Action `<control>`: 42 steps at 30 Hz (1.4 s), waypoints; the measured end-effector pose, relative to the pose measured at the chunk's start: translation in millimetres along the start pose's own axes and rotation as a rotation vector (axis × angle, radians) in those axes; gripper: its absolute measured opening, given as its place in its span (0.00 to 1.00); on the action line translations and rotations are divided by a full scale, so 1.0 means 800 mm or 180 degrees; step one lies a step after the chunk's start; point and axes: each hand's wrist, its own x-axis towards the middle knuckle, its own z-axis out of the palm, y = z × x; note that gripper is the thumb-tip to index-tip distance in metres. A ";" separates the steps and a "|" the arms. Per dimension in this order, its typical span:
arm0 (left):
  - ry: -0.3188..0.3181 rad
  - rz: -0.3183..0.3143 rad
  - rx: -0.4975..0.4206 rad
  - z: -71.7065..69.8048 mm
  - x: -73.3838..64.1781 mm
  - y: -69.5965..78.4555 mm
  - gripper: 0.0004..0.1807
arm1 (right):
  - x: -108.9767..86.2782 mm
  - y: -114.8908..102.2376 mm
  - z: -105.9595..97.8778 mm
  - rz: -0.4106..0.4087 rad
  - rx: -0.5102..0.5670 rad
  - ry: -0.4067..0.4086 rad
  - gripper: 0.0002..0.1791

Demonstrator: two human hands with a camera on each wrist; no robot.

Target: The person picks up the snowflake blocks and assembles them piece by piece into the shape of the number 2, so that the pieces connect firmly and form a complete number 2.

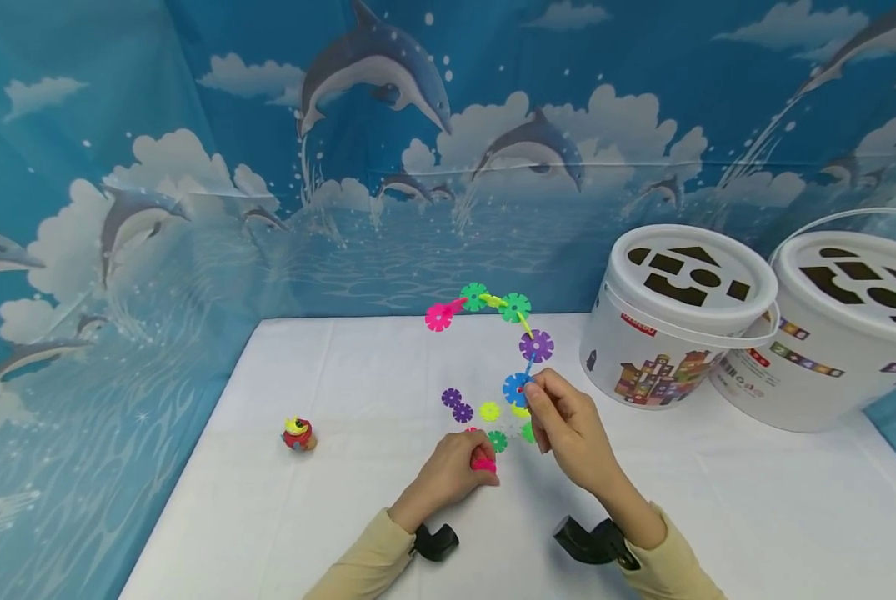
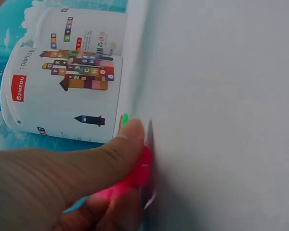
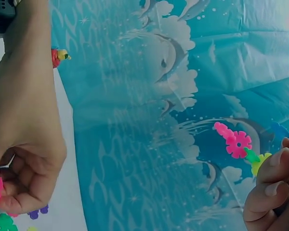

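My right hand (image 1: 571, 425) pinches a blue notched disc (image 1: 516, 389) at the lower end of a chain of interlocking plastic discs. From there the chain arcs up and left through a purple disc (image 1: 536, 346), green discs with yellow ones between them, to a pink disc (image 1: 438, 317) at its far end. Lower and to the left, my left hand (image 1: 448, 468) holds a loose pink disc (image 1: 485, 464) between thumb and fingers, close over the table. That pink disc (image 2: 145, 166) is partly covered by the thumb in the left wrist view.
Loose discs, among them purple (image 1: 463, 412), yellow (image 1: 490, 411) and green (image 1: 498, 441), lie just beyond my hands on the white table (image 1: 327, 517). A small red-and-yellow toy (image 1: 298, 434) sits at left. Two white lidded buckets (image 1: 673, 308) stand at right. A dolphin-print curtain (image 1: 215, 192) hangs behind.
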 end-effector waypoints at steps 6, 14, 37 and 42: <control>0.0527 0.0250 -0.0592 -0.022 0.007 0.012 0.05 | 0.001 0.000 -0.002 -0.0013 0.0090 -0.0004 0.12; 0.1202 0.1000 -0.1251 -0.071 0.000 0.055 0.06 | 0.000 -0.004 -0.001 -0.0024 0.0090 0.0016 0.12; 0.1583 0.0816 -0.2085 -0.100 -0.027 0.125 0.09 | -0.005 -0.001 0.007 0.0063 -0.0057 0.0067 0.09; 0.1752 0.1049 -0.2002 -0.100 -0.028 0.129 0.09 | -0.006 0.000 0.011 0.0027 -0.0139 0.0088 0.10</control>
